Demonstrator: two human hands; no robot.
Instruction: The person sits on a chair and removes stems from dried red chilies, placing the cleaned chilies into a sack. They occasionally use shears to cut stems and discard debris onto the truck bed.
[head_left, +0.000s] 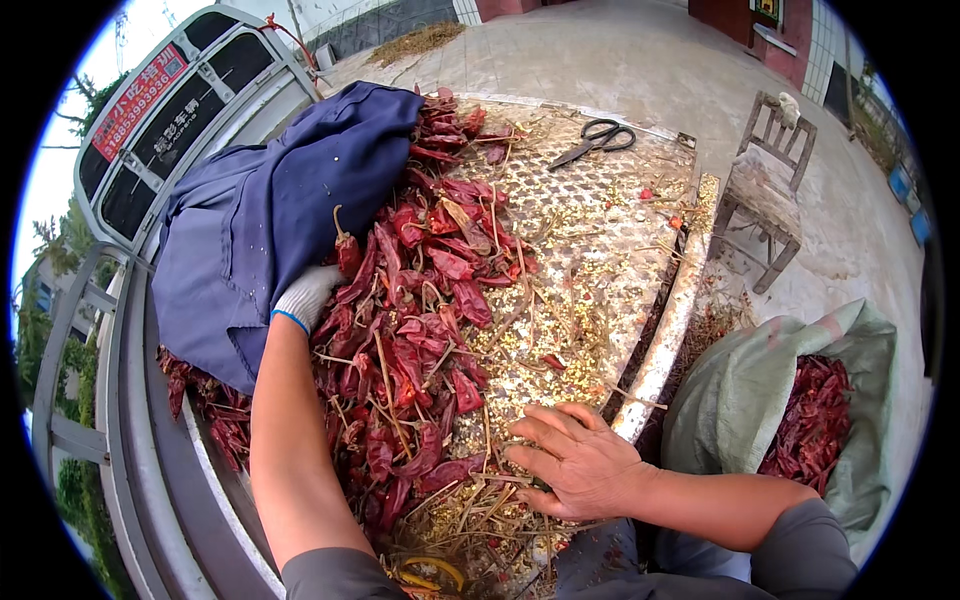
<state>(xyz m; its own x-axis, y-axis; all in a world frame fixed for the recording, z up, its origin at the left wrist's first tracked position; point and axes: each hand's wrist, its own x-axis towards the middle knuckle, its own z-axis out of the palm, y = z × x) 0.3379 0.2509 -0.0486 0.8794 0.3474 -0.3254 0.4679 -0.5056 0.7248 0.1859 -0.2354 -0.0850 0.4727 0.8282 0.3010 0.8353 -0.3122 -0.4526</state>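
A white knit glove with a blue cuff covers my left hand, which reaches into the dried red chili peppers beside a blue cloth. Its fingers are hidden, so whether they grip anything does not show. One stemmed chili stands up just beyond it. My right hand is bare, with fingers apart and nothing held. It lies low over the scattered yellow seeds and dry stems at the near side of the metal truck bed. The cloth drapes over part of the chili heap.
Black-handled scissors lie at the bed's far side. A pale woven sack holding dried chilies stands at the right, below the bed's rusty metal edge. Beyond is a worn wooden chair. Truck side rails run along the left.
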